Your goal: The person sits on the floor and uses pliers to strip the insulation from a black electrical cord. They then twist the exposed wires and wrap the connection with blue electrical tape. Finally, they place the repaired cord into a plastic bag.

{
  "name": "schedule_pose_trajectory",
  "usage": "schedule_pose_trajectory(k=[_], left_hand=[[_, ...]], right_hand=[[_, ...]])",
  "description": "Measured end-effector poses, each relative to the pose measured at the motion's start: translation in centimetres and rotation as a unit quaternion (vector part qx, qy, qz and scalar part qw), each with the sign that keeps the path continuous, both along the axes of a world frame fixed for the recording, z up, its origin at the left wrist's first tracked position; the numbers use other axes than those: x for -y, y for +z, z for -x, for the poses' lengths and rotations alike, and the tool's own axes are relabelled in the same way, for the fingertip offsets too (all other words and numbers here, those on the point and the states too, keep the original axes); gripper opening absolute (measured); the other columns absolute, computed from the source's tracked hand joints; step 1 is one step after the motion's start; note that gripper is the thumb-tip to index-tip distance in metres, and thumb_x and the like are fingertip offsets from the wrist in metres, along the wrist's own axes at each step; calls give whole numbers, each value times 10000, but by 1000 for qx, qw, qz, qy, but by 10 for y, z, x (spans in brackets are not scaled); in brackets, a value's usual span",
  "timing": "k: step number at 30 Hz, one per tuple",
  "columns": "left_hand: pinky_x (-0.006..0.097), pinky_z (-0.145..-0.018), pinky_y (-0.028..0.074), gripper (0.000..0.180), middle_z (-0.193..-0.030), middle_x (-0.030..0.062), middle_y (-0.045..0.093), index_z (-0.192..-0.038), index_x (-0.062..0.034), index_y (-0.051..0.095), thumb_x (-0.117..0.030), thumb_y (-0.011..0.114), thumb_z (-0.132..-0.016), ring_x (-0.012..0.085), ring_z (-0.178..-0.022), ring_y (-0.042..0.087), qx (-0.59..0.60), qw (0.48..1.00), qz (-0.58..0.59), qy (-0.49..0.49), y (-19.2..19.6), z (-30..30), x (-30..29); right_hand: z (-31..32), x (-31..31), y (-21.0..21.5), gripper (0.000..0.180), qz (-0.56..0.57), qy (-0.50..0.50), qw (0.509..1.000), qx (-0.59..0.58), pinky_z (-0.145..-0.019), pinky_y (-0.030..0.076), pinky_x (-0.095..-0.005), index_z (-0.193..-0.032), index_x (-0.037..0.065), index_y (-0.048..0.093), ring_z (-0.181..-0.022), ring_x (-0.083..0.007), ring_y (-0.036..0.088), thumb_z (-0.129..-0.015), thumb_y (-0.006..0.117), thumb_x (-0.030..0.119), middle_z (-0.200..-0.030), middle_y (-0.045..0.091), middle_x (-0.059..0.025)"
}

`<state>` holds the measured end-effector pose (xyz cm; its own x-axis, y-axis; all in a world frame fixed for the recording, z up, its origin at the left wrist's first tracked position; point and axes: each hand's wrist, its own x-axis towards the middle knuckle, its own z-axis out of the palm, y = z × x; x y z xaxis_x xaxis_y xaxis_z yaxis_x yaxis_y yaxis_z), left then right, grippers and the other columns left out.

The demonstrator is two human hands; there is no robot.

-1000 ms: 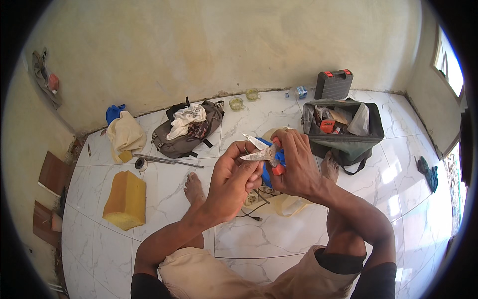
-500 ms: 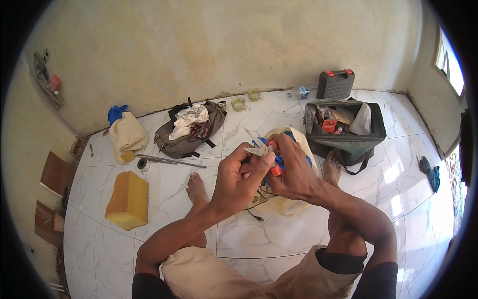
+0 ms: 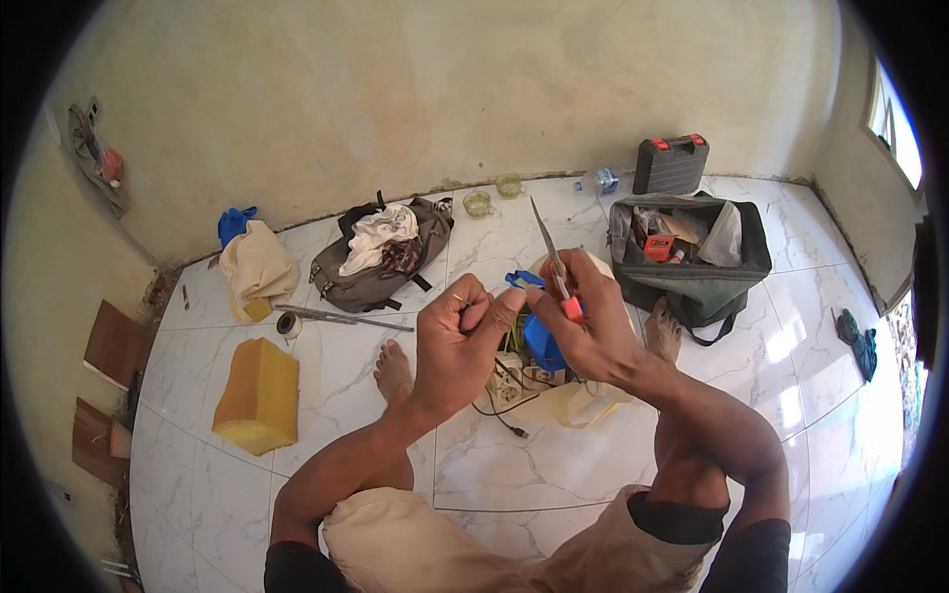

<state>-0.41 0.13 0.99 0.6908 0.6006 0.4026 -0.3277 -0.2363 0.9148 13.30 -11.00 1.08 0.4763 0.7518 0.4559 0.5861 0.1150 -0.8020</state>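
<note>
Scissors (image 3: 546, 237) with long pointed blades and a red handle part stand tilted up in my right hand (image 3: 595, 321). Their blades lie close together and point away from me. My left hand (image 3: 460, 341) is closed, its thumb pressed against the bent fingers. A small pale bit (image 3: 520, 284) shows by the left thumb tip, between the two hands; I cannot tell its kind. Below the hands lies an open cream bag (image 3: 591, 403) with white electrical sockets (image 3: 508, 387), a blue item (image 3: 542, 346) and a dark cable (image 3: 516, 431) trailing onto the floor.
A green-black tool bag (image 3: 692, 282) stands open at right, before a black case (image 3: 670, 166). Further left are a plastic bottle (image 3: 599, 181), two glass cups (image 3: 477, 205), a grey backpack (image 3: 386, 252), metal rods (image 3: 361, 319), a tape roll (image 3: 289, 325) and a yellow foam block (image 3: 255, 395).
The scissor blades, spread apart near my left fingers earlier, now lie together and point up and away. My hands have moved apart, showing more of the bag's contents.
</note>
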Motion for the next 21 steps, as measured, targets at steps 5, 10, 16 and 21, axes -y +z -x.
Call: schedule_pose_trajectory(k=[5,10,16,21], left_hand=[[193,-491,218,363,-638,-87,334,-731,-113,375,-91,685,-918,2,-586,262,-21,998,4,-54,8,5,0],[187,-494,255,103,-692,-55,334,-916,-77,458,-117,545,-957,36,-583,270,33,972,183,-146,14,7,3],[186,-495,256,98,-688,-55,300,-1044,-87,438,-166,482,-1006,39,-599,270,27,982,142,-124,12,8,4],[183,-483,254,71,-684,-52,296,-1075,-100,431,-137,458,-1021,43,-595,274,34,979,145,-142,9,9,4]], right_hand=[[0,6,6,328,-21,12,999,-45,-607,421,-349,-1028,-56,516,-648,-221,522,-878,666,194,-717,539,-143],[1,9,6,359,-6,23,999,33,-669,455,-362,-1048,-71,513,-718,-262,576,-855,696,170,-771,563,-179],[7,9,7,380,35,40,998,44,-707,476,-424,-1088,-78,488,-802,-371,609,-864,671,168,-889,575,-249],[5,4,-4,375,-6,37,992,123,-762,420,-449,-1095,-50,470,-863,-371,559,-848,657,160,-939,549,-210]])
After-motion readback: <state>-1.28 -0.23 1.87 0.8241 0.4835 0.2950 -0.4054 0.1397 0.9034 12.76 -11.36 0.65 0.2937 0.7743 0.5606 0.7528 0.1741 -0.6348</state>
